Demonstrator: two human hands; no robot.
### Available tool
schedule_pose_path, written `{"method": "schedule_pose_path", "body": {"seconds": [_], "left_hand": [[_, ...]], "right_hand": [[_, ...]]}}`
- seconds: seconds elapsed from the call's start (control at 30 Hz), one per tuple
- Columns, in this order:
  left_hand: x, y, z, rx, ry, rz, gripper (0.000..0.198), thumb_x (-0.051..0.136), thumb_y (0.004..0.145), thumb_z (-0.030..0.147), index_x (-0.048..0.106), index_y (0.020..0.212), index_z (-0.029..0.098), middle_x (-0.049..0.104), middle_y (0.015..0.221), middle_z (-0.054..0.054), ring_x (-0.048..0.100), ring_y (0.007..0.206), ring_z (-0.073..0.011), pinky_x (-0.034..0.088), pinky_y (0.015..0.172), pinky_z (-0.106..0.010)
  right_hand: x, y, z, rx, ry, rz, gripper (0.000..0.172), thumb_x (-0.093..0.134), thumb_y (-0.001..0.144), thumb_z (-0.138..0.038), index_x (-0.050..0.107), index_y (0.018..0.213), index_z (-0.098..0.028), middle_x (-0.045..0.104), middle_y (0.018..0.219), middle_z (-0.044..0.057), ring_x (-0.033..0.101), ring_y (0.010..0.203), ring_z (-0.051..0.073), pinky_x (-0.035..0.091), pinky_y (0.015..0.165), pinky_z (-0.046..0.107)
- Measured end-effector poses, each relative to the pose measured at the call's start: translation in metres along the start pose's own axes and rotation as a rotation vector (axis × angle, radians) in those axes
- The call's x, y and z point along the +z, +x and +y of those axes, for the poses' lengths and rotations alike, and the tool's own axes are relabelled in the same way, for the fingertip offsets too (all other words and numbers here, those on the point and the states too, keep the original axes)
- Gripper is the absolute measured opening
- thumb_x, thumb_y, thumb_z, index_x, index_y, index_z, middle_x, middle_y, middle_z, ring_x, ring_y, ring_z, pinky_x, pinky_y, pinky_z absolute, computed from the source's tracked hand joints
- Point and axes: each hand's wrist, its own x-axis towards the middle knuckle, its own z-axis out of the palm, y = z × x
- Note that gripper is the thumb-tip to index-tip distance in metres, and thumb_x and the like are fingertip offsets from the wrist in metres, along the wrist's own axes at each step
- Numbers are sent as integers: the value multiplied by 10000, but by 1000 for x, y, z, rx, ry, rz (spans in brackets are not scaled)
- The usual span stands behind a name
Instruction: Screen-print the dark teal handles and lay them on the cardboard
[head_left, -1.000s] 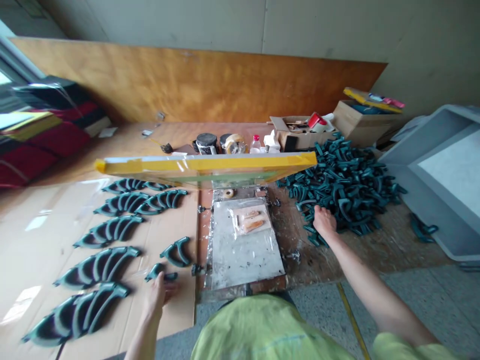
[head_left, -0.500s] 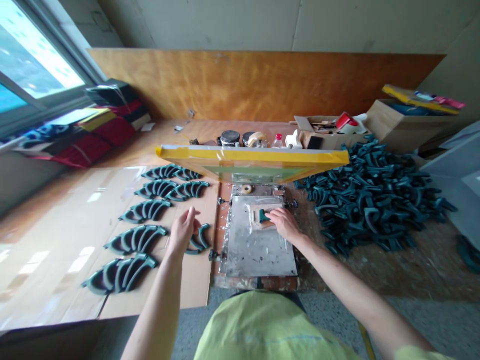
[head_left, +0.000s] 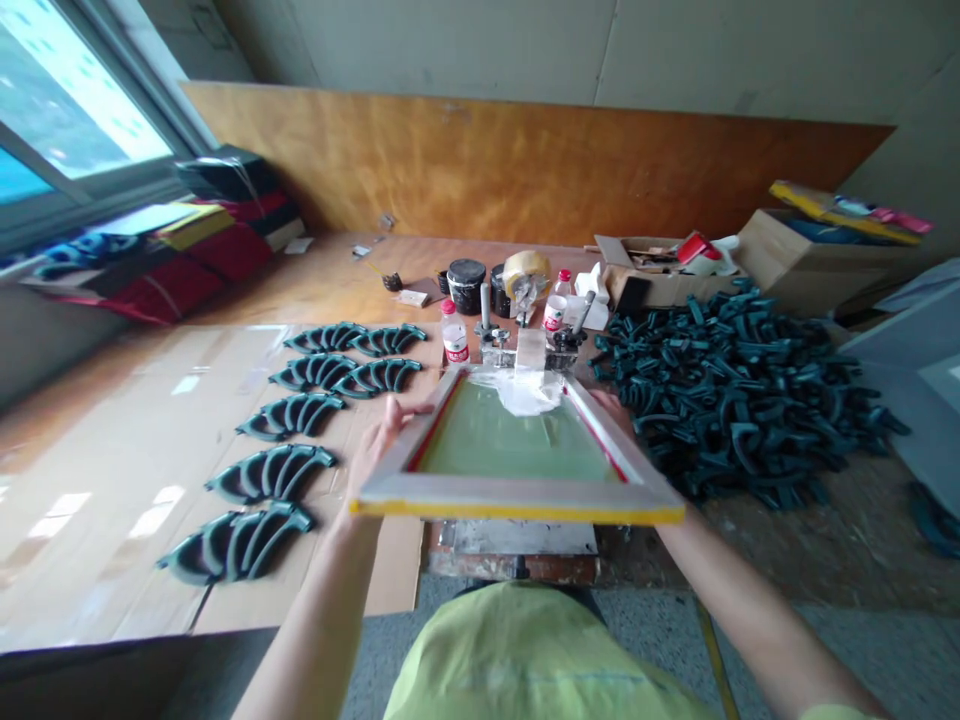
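Plywood workbench (head_left: 330,270) with a plywood board (head_left: 510,160) along the far edge, cardboard sheets (head_left: 97,560) covering the left part. Far right corner: a big heap of dark green moulded plastic pieces (head_left: 739,410), cardboard box (head_left: 810,255) behind it. Near edge, middle: metal print bed (head_left: 517,537), mostly under the silkscreen frame (head_left: 517,445), which is up off the bed, tilted, its near side raised and the far side by the hinge clamps (head_left: 570,340). Yellow tape (head_left: 517,512) runs along the near edge of the frame; crumpled plastic film (head_left: 517,392) lies on the far end of the mesh. Left hand (head_left: 382,445) is closed on the left rail, fingers over the wood. Right hand (head_left: 611,402) is at the right rail, mostly hidden behind it, so can't tell if it's closed. Left of the bed, rows of green arc-shaped parts (head_left: 270,473) lie on the cardboard. Far edge: plastic bottle (head_left: 454,335), black ink tin (head_left: 466,285), tape roll (head_left: 526,275).
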Motion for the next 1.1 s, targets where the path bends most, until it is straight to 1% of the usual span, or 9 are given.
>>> {"method": "schedule_pose_path", "body": {"seconds": [0.13,0.2,0.3,0.47,0.63,0.77,0.87,0.97,1.1], "left_hand": [[-14,-25,-69,-271,26,-110,763,711,668,615,597,1275,166,700,790,-23,647,683,-196,489,573,-257],[-13,-27,-101,-290,32,-74,908,742,644,585,480,1402,159,694,792,-25,652,698,-195,496,594,-255],[-12,-22,-128,-322,41,-70,940,741,656,574,429,1443,167,688,797,-23,648,688,-180,495,600,-249],[-14,-18,-131,-392,-17,-137,835,737,676,557,503,1373,161,718,859,-50,650,706,-178,484,591,-237],[-13,-21,-129,-391,-64,-138,769,740,673,551,552,1305,156,731,905,-53,662,767,-192,497,627,-247],[-10,-24,-127,-363,-64,-110,699,744,660,553,607,1217,154,738,902,-49,668,818,-208,514,684,-266],[-10,-25,-124,-345,-68,-101,664,747,655,549,629,1173,151,739,886,-46,668,806,-205,514,690,-269],[-10,-25,-123,-351,-59,-88,670,749,666,535,609,1196,149,734,863,-41,660,750,-183,503,657,-256],[-9,-26,-121,-352,-58,-89,693,741,671,550,589,1220,153,728,841,-37,654,719,-178,499,635,-254]], "right_hand": [[-14,45,-8,15,-53,200,446,544,884,-183,532,1323,-106,561,1308,157,534,1180,243,424,1023,362],[-10,68,-27,-95,-76,145,530,649,816,-184,515,1326,-130,530,1327,158,505,1208,265,414,1030,381],[3,88,-53,-85,-161,-29,398,665,786,-163,589,1176,-152,627,1144,137,560,1084,271,453,924,375],[20,65,-62,-99,-215,-193,120,595,797,-137,649,902,-163,686,878,99,610,873,245,458,778,329],[10,12,-49,-428,-138,-234,261,494,750,14,658,847,-165,666,854,81,577,894,211,437,789,298],[-2,16,-40,-487,-40,-290,221,547,736,-5,655,782,-193,650,791,37,573,797,180,427,715,272],[9,25,-41,-404,-24,-161,177,566,764,-44,659,778,-194,655,787,40,575,797,189,438,720,290],[29,9,-43,-436,-36,17,275,499,783,-5,684,896,-173,680,887,86,574,917,221,455,820,344],[29,-15,-41,-551,-5,5,290,513,809,-29,692,983,-176,696,962,93,584,969,223,452,872,362]]}}
